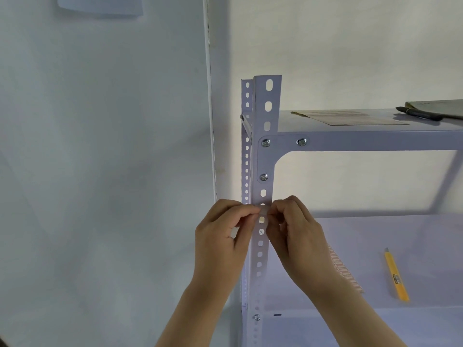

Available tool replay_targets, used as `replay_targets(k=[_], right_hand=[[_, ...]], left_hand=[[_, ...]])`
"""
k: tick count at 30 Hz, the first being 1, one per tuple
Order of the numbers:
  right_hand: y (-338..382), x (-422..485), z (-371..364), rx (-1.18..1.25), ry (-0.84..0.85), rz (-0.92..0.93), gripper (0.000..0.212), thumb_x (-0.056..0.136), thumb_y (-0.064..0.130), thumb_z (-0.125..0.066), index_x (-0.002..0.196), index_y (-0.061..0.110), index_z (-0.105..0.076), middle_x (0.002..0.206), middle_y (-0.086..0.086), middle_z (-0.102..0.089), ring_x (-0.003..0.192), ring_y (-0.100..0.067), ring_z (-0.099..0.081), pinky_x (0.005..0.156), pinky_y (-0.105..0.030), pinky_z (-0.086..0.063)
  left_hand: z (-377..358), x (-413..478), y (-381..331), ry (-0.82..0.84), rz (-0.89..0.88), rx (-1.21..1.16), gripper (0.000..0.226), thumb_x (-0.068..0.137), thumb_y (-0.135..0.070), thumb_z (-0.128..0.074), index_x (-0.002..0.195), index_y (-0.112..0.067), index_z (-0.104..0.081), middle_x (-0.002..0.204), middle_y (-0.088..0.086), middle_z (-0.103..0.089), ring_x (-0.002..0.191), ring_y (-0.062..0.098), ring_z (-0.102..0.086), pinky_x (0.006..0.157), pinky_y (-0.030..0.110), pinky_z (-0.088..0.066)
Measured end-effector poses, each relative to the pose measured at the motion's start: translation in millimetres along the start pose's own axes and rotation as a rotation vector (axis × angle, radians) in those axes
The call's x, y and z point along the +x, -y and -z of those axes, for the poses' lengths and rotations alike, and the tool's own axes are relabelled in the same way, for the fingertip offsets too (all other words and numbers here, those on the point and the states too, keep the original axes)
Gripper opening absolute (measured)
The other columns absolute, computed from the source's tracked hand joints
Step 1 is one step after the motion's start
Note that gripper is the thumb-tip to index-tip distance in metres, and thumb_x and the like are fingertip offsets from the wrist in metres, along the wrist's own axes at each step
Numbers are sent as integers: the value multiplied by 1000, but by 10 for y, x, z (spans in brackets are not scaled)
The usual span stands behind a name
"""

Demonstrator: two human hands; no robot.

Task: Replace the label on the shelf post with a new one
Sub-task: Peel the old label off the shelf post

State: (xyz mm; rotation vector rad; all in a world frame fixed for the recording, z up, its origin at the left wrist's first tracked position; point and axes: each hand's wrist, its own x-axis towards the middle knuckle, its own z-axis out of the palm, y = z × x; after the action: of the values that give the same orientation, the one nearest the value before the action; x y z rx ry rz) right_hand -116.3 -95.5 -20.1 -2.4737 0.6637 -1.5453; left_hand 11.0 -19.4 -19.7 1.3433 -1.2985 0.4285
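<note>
A white perforated shelf post (266, 156) stands upright in the middle of the head view. My left hand (223, 236) and my right hand (295, 231) meet at the post below the corner bracket. Their fingertips pinch a small pale label (262, 211) lying across the post's face. Most of the label is hidden by my fingers. A sheet of red-and-white labels (347, 270) lies on the lower shelf behind my right wrist.
A yellow utility knife (397, 276) lies on the lower shelf (400, 236). The upper shelf (375, 139) carries paper sheets (350, 117) and a dark marker (421, 113). A wall corner with a white conduit (209, 96) runs left of the post.
</note>
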Motion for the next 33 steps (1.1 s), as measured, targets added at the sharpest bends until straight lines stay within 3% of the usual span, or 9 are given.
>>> replay_targets(k=[4,7,9,11,15,19,23,28,33], right_hand=[[11,-82,9,26,12,-34,8,90,26,-47,89,19,-51,86,17,-41,55,3,-41,52,-11,-32],[55,-116,45,123,-7,-75,8,90,25,-50,89,18,-54,94,14,-50,63,4,-52,53,-7,-40],[110,-125,94,228,-8,-134,6,88,25,-52,88,20,-55,92,11,-62,63,-1,-62,52,-11,-46],[167,-125,154,327,-8,-256,4,89,23,-58,85,22,-58,77,6,-70,56,-12,-68,49,-20,-51],[254,-74,284,499,-25,-407,18,86,0,-68,80,17,-67,65,3,-72,48,-16,-67,49,-14,-50],[325,12,383,644,-55,-455,23,80,-3,-73,81,18,-64,64,-1,-74,45,-27,-61,46,-17,-50],[316,42,437,605,-4,-418,26,83,-4,-70,77,20,-66,67,-3,-74,45,-17,-64,47,-18,-51],[301,47,491,530,46,-390,30,84,-2,-70,82,28,-76,60,6,-72,49,-13,-68,50,-16,-52],[275,66,514,497,30,-382,29,85,0,-71,77,27,-68,67,5,-73,46,-15,-66,49,-19,-53]], left_hand=[[0,-59,-1,40,-7,0,9,85,-3,-73,88,-11,-77,89,-2,-70,81,1,-63,77,6,-48],[13,-113,-56,47,43,-50,9,84,-6,-73,86,-13,-77,92,-6,-72,88,2,-66,78,13,-53],[33,-119,-108,49,95,-105,8,85,-12,-71,87,-15,-78,89,-9,-75,86,3,-69,76,15,-54],[61,-118,-160,73,170,-179,9,85,-16,-69,87,-18,-78,85,-12,-78,83,5,-71,75,15,-55],[106,-64,-250,125,316,-343,13,86,-10,-73,92,-22,-76,80,-13,-79,77,8,-74,71,15,-55],[135,11,-294,119,370,-483,22,86,1,-72,86,-20,-66,75,0,-77,68,14,-71,64,13,-52],[161,52,-308,166,374,-468,26,86,2,-71,81,-23,-77,77,-6,-78,72,16,-73,66,15,-55],[183,84,-332,217,424,-511,28,82,1,-75,87,-26,-82,80,-4,-81,77,21,-75,74,29,-63],[167,109,-343,226,405,-477,30,82,2,-75,88,-27,-82,81,-8,-81,75,17,-74,70,21,-60]])
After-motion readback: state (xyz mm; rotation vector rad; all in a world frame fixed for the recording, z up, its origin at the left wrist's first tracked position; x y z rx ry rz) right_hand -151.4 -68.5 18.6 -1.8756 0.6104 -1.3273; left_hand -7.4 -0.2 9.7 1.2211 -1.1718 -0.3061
